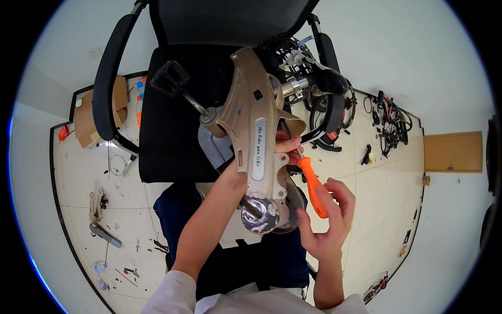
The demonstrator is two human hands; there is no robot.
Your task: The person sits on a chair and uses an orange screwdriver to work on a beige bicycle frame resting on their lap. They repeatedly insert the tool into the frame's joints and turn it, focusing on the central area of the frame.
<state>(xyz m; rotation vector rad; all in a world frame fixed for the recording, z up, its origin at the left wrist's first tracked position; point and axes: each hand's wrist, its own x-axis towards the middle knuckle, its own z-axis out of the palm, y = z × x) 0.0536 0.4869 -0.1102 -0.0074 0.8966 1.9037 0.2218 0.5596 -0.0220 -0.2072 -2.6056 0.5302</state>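
Closest in, white sleeves (168,293) and dark blue trousers (178,222) frame the lower part of the view. The right hand (330,222) is held wide around the orange handle of a screwdriver (313,189); the thumb stands apart from the handle, the curled fingers lie over or right beside it, and I cannot tell how firmly they touch. The left forearm passes under a beige bike frame (246,112), and the fingertips of the left hand (287,146) show on its far side, right at the screwdriver's shaft. Most of that hand is hidden, so I cannot tell whether it grips the shaft. The shaft slants up into the frame's flared opening.

The frame lies above the lap and the seat of a black office chair (162,157), its round, scuffed end nearest the person. A black pedal (170,78) on a metal crank sticks out to the left; a chrome clamp (296,88) sits to the right.

Beyond, on the tiled floor, loose parts and a clear plastic bottle (101,267) lie at left, with a cardboard box (86,123) farther off. At right are a bicycle wheel (317,121) and a pile of bicycle parts (391,124).
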